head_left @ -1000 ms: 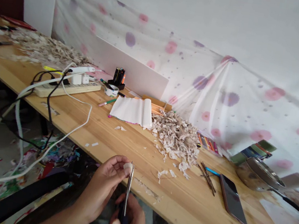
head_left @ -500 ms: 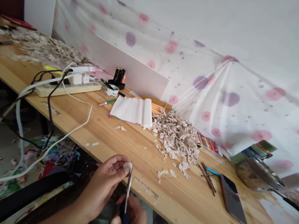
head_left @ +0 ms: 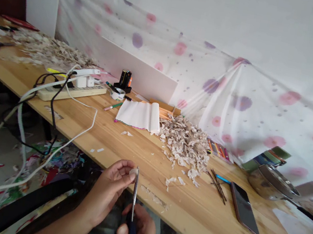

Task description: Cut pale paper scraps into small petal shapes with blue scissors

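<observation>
Between the thumb and fingers of my left hand [head_left: 112,186] is a small whitish scrap of paper [head_left: 133,171], mostly covered by the fingertips. My right hand [head_left: 140,231] is wrapped round the dark blue handle of a pair of scissors [head_left: 134,198], whose blades point up and away. The blade tips are beside the scrap at my left fingertips; whether they touch it I cannot tell. Both hands are in front of the table's near edge. Beyond them lies a pile of pale, curled scraps [head_left: 190,143], with a few loose bits [head_left: 175,181] nearer to me.
Left of the pile is a white roll of paper [head_left: 138,114]. A power strip [head_left: 73,92] trails cables over the left edge. On the right lie thin brown sticks [head_left: 218,186], a phone [head_left: 244,209] and a lidded steel pan [head_left: 274,182]. Another scrap heap [head_left: 50,50] spreads far left.
The hands, scissors and scrap are almost where they were. At the far left edge, a blurred part of another person's hand has gone from view.
</observation>
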`<state>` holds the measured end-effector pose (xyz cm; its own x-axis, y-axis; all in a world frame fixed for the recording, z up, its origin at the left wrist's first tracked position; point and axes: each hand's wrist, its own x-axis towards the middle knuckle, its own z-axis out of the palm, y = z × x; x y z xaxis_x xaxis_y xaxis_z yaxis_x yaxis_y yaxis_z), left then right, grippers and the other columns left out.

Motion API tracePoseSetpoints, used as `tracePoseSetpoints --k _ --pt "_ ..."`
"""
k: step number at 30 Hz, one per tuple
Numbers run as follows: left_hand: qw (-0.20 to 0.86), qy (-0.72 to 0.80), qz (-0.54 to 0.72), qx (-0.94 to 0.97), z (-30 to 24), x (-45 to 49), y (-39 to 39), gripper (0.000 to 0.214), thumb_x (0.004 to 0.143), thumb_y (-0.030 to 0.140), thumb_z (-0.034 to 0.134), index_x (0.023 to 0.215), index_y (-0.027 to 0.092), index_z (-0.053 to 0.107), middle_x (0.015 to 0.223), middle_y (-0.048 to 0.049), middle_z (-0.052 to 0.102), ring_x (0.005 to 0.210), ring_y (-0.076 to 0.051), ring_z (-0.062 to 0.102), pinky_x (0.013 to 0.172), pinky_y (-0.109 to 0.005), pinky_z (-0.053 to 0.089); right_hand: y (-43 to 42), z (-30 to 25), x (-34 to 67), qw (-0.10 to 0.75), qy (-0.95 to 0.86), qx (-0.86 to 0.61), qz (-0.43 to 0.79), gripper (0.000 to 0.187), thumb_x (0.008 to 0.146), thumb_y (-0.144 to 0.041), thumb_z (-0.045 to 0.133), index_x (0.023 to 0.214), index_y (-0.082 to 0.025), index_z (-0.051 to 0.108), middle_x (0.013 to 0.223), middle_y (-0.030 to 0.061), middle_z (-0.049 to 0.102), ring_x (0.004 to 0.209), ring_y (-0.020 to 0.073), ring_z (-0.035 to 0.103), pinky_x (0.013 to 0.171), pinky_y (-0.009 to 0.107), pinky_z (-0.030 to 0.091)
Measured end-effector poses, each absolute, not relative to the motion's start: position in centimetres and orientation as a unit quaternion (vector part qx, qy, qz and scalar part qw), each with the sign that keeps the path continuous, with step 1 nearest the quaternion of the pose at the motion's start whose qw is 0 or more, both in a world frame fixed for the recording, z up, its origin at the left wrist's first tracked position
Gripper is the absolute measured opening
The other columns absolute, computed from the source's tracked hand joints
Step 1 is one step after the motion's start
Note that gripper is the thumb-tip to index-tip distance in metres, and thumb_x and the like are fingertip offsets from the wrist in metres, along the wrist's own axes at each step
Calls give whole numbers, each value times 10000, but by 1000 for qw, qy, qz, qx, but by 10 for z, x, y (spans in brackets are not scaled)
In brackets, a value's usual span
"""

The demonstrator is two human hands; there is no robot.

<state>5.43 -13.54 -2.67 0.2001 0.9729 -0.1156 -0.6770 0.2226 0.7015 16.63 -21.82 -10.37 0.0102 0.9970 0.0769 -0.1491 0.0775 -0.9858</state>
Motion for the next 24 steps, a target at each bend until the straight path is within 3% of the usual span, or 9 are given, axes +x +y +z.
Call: tracePoseSetpoints --k 8,13,17,24 --pt "725 286 568 266 -28 53 -135 300 636 189 818 875 176 637 777 9 628 729 -97 566 667 -171 469 -213 -89 167 490 -497 -452 555 433 732 -579 667 897 -212 507 528 -83 418 389 67 401 331 140 270" --pt "729 284 559 274 -27 53 -136 282 654 179 804 882 178 639 769 15 621 702 -90 559 645 -160 465 -214 -83 163 495 -475 -461 563 447 717 -596 674 846 -208 493 477 -93 419 358 57 367 320 134 259" --pt "730 291 549 282 -25 52 -139 261 679 173 785 896 174 640 772 14 616 712 -88 567 674 -157 465 -216 -77 164 522 -470 -468 536 473 776 -655 567 890 -205 479 465 -81 452 337 55 348 332 152 268" --pt "736 294 534 295 -24 53 -142 305 652 179 800 908 185 634 775 15 636 713 -112 614 697 -189 469 -219 -59 173 580 -521 -467 417 542 769 -675 558 1033 -203 517 694 -3 544 564 131 464 517 241 371"
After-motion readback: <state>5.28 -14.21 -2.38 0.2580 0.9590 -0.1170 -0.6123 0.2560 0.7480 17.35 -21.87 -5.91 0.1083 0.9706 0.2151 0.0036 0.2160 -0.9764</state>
